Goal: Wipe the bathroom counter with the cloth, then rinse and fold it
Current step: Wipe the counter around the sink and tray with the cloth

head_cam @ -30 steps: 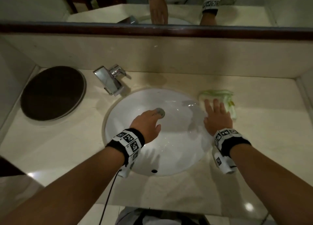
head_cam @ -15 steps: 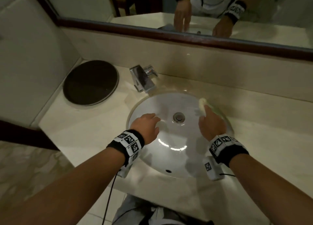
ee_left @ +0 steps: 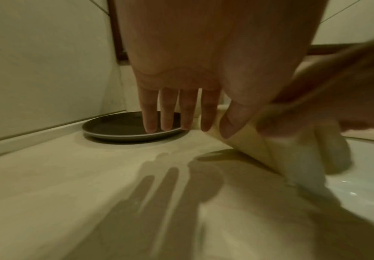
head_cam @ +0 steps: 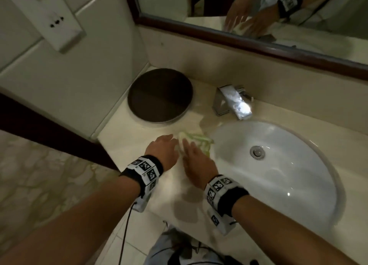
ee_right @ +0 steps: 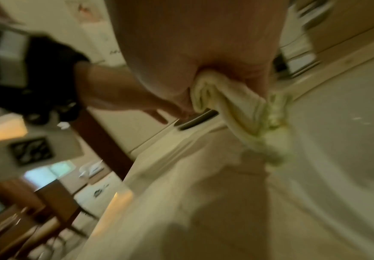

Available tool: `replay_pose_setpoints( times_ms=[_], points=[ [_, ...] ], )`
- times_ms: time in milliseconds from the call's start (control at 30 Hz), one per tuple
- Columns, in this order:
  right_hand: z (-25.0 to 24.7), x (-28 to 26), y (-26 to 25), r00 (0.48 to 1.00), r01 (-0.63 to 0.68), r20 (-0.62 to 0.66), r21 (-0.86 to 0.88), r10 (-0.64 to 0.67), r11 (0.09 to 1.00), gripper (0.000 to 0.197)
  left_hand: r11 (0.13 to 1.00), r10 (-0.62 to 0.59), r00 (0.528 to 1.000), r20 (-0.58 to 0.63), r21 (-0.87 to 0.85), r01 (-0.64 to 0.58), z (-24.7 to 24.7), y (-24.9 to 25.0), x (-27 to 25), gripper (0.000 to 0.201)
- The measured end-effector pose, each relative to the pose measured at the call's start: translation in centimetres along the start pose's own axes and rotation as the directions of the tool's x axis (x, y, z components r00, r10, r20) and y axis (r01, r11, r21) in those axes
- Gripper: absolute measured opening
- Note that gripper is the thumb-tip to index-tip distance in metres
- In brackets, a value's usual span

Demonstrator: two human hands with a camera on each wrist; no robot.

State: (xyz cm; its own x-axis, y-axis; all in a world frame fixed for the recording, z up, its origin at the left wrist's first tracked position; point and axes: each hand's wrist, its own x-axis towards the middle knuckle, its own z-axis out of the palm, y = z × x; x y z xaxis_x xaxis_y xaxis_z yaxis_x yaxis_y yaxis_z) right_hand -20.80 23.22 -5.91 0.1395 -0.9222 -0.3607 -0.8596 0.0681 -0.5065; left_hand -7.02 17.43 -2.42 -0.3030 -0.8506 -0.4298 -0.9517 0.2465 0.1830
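The pale yellow-green cloth (head_cam: pixel 199 139) is bunched at the left rim of the white sink (head_cam: pixel 278 175), on the beige counter (head_cam: pixel 179 195). My right hand (head_cam: pixel 196 161) grips it. In the right wrist view the cloth (ee_right: pixel 237 109) hangs crumpled out of the right hand (ee_right: pixel 192 52). My left hand (head_cam: pixel 161 151) hovers just left of it with its fingers straight. In the left wrist view the left hand (ee_left: pixel 188 105) lays its thumb against the cloth (ee_left: pixel 292 158), which slopes down to the counter.
A dark round tray (head_cam: pixel 160 95) lies at the back left corner by the wall. The chrome faucet (head_cam: pixel 235 103) stands behind the sink. A framed mirror (head_cam: pixel 258 15) runs above the backsplash. The counter's left end and front edge drop to the floor.
The right hand has carried the cloth from the right of the sink, across the basin, to its left rim. The left hand left the basin for the left counter. The view swung left.
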Motion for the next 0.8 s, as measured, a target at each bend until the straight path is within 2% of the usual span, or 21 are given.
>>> replay_pose_setpoints(
  times_ms=[100,167,333,467,533,633,800],
  points=[
    [3.3,0.7,-1.9,0.990,0.034,0.142,-0.296,0.009,0.954,0.058,1.000,-0.002,1.000,0.030,-0.018,0.003,-0.2,-3.5,0.7,0.051],
    [4.7,1.1,-2.2,0.990,0.032,0.142,-0.382,0.024,0.923,0.059,1.000,-0.012,0.998,0.065,0.006,0.012,0.0,-5.5,1.3,0.056],
    [4.6,4.2,-1.0,0.992,-0.041,0.097,-0.348,0.079,0.937,0.086,0.995,0.001,0.979,0.203,0.096,-0.021,1.0,-9.6,2.8,0.080],
    [1.7,8.6,0.8,0.981,-0.175,0.014,-0.387,0.195,0.905,0.066,0.993,0.009,0.961,0.275,0.109,-0.041,1.4,-11.6,3.7,0.095],
    [-0.4,10.7,1.9,0.970,-0.231,-0.011,-0.381,0.245,0.895,0.066,0.994,0.018,0.953,0.303,0.100,-0.050,1.6,-12.0,4.1,0.096],
    [-2.7,13.0,2.6,0.948,-0.285,0.041,-0.337,0.317,0.897,0.066,0.995,0.032,0.946,0.323,0.083,-0.062,1.7,-12.3,4.5,0.098],
    [-2.6,13.2,2.3,0.945,-0.305,0.016,-0.320,0.327,0.897,0.065,0.996,0.032,0.940,0.340,0.065,-0.058,1.7,-12.1,4.7,0.098]
  ],
)
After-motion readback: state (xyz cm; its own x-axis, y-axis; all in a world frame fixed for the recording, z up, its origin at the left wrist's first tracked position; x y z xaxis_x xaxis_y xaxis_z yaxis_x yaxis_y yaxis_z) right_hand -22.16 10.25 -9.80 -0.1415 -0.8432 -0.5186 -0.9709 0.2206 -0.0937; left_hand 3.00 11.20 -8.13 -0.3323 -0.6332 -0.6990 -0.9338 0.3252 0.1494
